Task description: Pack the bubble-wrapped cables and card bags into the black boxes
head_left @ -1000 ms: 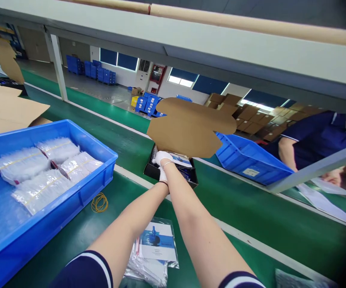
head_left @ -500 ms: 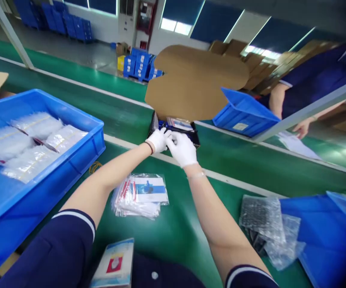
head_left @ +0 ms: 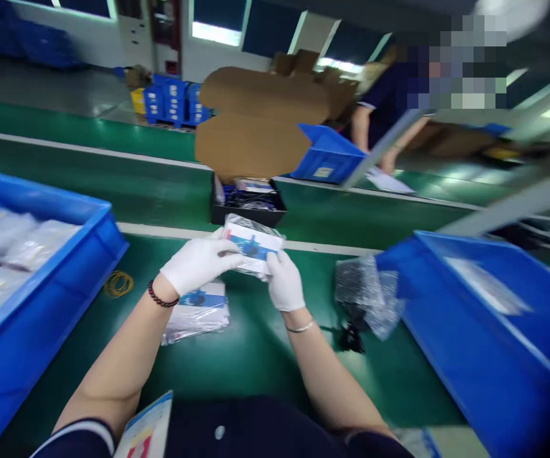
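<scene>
Between my gloved hands is a clear plastic bag with a printed card or booklet (head_left: pixel 254 247) inside, white with a blue band. My left hand (head_left: pixel 201 264) closes on its left edge, fingers partly over the front. At the lower right corner, my right hand (head_left: pixel 285 280) pinches it. Just beyond it stands a black box (head_left: pixel 248 215) with its brown cardboard lid (head_left: pixel 258 143) raised; blue items and another printed packet lie inside. A pile of similar bagged packets (head_left: pixel 201 315) rests on the green surface below my left hand, partly covered by it.
At left is a blue bin (head_left: pixel 72 280) of clear bags, with yellow rubber bands (head_left: pixel 118 284) beside it. Bubble-wrapped items (head_left: pixel 367 292) lie by a blue bin (head_left: pixel 446 331) at right. Across the line, a co-worker's hand (head_left: pixel 389 160) is near white paper.
My hands have come back from the black box and moved apart, now with a bagged packet between them. The view has swung to the right.
</scene>
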`<action>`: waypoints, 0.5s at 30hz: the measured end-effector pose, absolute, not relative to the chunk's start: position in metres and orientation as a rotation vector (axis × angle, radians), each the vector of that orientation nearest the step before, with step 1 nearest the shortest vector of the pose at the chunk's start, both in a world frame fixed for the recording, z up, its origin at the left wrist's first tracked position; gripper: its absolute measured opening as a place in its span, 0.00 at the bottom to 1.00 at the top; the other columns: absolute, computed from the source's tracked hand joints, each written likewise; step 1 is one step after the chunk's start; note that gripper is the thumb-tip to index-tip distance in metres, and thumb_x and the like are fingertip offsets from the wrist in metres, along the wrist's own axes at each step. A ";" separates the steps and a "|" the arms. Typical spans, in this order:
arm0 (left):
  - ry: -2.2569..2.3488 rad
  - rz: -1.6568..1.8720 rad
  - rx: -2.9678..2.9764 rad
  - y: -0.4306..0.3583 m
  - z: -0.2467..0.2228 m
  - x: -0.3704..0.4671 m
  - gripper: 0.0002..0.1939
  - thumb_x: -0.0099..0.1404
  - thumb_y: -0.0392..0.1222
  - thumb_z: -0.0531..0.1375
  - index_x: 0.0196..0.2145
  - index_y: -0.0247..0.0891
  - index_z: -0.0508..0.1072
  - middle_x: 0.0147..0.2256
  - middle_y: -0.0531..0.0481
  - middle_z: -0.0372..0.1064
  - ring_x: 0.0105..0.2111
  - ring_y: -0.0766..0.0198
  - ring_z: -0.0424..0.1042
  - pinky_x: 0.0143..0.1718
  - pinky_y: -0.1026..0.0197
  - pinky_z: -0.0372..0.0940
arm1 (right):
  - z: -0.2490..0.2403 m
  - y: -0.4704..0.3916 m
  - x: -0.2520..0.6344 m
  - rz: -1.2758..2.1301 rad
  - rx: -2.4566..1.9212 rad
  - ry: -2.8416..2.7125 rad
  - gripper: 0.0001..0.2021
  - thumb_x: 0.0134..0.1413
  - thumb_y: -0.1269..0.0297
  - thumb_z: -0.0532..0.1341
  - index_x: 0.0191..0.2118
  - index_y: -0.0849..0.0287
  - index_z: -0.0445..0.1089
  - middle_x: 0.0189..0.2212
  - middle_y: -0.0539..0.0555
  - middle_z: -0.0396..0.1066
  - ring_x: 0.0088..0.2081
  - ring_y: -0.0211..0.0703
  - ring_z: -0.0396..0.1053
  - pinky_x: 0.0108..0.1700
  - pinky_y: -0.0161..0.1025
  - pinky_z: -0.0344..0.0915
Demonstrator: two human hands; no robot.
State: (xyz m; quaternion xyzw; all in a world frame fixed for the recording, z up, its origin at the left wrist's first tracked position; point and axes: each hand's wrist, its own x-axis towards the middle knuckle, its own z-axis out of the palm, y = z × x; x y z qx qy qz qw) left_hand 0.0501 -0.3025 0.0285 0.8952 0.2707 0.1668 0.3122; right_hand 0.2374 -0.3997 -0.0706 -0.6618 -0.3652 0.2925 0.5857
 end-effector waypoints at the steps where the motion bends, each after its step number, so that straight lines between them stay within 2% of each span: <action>1: 0.694 0.448 2.297 -0.306 0.024 0.057 0.14 0.65 0.49 0.55 0.39 0.41 0.78 0.45 0.51 0.75 0.46 0.56 0.72 0.48 0.61 0.64 | -0.062 -0.401 0.239 0.638 -1.544 -0.903 0.17 0.59 0.47 0.53 0.37 0.57 0.65 0.22 0.48 0.67 0.21 0.39 0.64 0.24 0.36 0.62; 4: 0.648 0.542 2.185 -0.307 0.020 0.066 0.13 0.65 0.47 0.55 0.38 0.43 0.78 0.42 0.54 0.76 0.43 0.59 0.73 0.47 0.63 0.65 | -0.045 -0.413 0.264 0.487 -1.735 -1.321 0.18 0.62 0.48 0.50 0.40 0.56 0.68 0.32 0.52 0.73 0.32 0.44 0.70 0.38 0.41 0.67; 5: 0.664 0.582 2.176 -0.305 0.021 0.063 0.13 0.65 0.47 0.55 0.39 0.43 0.78 0.43 0.55 0.75 0.45 0.59 0.73 0.49 0.63 0.64 | -0.042 -0.421 0.279 0.377 -1.875 -1.452 0.17 0.61 0.49 0.51 0.42 0.55 0.69 0.37 0.54 0.73 0.39 0.47 0.70 0.45 0.43 0.66; 7: 0.727 0.626 2.168 -0.299 0.022 0.051 0.15 0.65 0.50 0.54 0.41 0.46 0.78 0.46 0.56 0.74 0.47 0.58 0.71 0.52 0.61 0.63 | -0.038 -0.444 0.316 0.086 -2.266 -1.484 0.18 0.57 0.51 0.58 0.47 0.57 0.69 0.48 0.59 0.70 0.51 0.53 0.64 0.54 0.47 0.59; 10: 0.853 0.654 2.156 -0.290 0.022 0.030 0.16 0.64 0.54 0.54 0.43 0.49 0.77 0.48 0.57 0.73 0.51 0.55 0.70 0.54 0.58 0.62 | -0.039 -0.481 0.368 -0.289 -2.784 -0.918 0.30 0.53 0.54 0.63 0.56 0.68 0.61 0.56 0.72 0.60 0.59 0.65 0.52 0.58 0.55 0.50; 12: 0.908 0.669 2.137 -0.287 0.021 0.023 0.17 0.63 0.55 0.55 0.44 0.49 0.77 0.49 0.57 0.72 0.52 0.53 0.69 0.54 0.58 0.62 | -0.045 -0.496 0.389 -0.283 -2.884 -0.715 0.34 0.52 0.57 0.63 0.59 0.73 0.56 0.55 0.77 0.59 0.61 0.70 0.48 0.59 0.60 0.45; 13: 0.924 0.673 2.126 -0.286 0.020 0.023 0.18 0.63 0.55 0.55 0.45 0.49 0.77 0.50 0.56 0.72 0.52 0.53 0.69 0.54 0.57 0.62 | -0.048 -0.499 0.394 -0.228 -2.882 -0.725 0.34 0.52 0.59 0.63 0.61 0.72 0.55 0.55 0.76 0.59 0.61 0.69 0.48 0.59 0.61 0.44; 15: 0.943 0.668 2.109 -0.286 0.019 0.026 0.19 0.63 0.55 0.55 0.46 0.48 0.77 0.50 0.55 0.71 0.53 0.53 0.68 0.56 0.57 0.62 | -0.056 -0.498 0.396 -0.077 -2.845 -0.809 0.35 0.53 0.62 0.62 0.64 0.67 0.51 0.54 0.73 0.61 0.58 0.66 0.56 0.57 0.57 0.50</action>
